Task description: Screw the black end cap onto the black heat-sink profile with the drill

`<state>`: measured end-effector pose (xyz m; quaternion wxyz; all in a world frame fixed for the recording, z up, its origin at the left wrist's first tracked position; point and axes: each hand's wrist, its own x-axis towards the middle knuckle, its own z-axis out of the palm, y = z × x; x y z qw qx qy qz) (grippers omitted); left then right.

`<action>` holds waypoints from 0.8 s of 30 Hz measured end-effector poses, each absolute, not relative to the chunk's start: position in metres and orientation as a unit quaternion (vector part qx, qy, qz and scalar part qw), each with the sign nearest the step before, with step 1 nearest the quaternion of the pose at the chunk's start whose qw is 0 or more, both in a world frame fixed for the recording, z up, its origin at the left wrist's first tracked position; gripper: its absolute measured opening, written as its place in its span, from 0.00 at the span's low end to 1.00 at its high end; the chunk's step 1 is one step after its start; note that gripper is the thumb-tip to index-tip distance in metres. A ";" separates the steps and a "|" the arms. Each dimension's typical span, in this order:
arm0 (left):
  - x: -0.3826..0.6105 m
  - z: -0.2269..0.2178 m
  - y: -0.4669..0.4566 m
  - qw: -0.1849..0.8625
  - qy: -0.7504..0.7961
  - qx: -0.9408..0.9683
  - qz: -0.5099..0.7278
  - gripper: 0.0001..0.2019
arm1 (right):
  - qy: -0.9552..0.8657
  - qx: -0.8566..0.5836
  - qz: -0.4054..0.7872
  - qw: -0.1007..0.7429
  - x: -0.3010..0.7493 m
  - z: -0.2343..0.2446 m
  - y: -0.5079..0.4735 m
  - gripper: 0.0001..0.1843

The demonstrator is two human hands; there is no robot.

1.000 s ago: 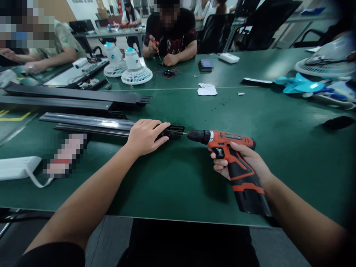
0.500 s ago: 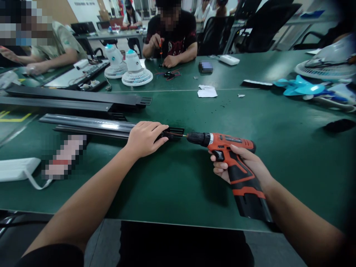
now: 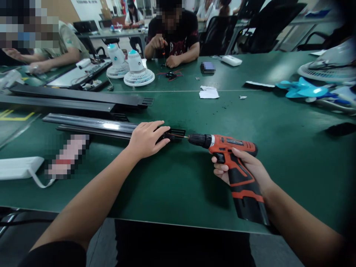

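My right hand point(image 3: 244, 167) is wrapped around the grip of an orange and black cordless drill point(image 3: 233, 142), its fingers just below the trigger. The drill points left, and its thin bit point(image 3: 186, 137) meets the slotted end of a long, glossy black housing point(image 3: 91, 121) lying on the table. My left hand point(image 3: 147, 139) grips that housing from above near the slotted end, thumb on the near side and fingers over the top. The exact spot where the bit touches is too small to make out.
More long black housings point(image 3: 69, 102) lie behind on the green table point(image 3: 172, 185). White fan bodies point(image 3: 139, 72), paper scraps point(image 3: 209, 92) and blue fan blades point(image 3: 303, 88) are farther back. A phone point(image 3: 68, 155) and a white box point(image 3: 20, 168) sit at left. A co-worker point(image 3: 172, 40) works opposite.
The view has shifted slightly, so everything sits a little to the right. Both hands keep their holds, with the drill bit still at the housing's end.
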<state>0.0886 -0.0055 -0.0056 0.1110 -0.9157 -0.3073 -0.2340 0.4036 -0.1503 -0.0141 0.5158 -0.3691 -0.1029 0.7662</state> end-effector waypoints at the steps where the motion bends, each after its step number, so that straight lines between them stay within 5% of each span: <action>1: 0.089 -0.006 -0.006 0.114 -0.308 -0.915 -0.236 0.21 | -0.103 -0.369 0.765 0.517 0.404 -0.014 -0.151 0.18; 24: 0.089 0.005 -0.012 0.099 -0.339 -0.919 -0.174 0.20 | -0.099 -0.390 0.748 0.528 0.398 -0.007 -0.149 0.20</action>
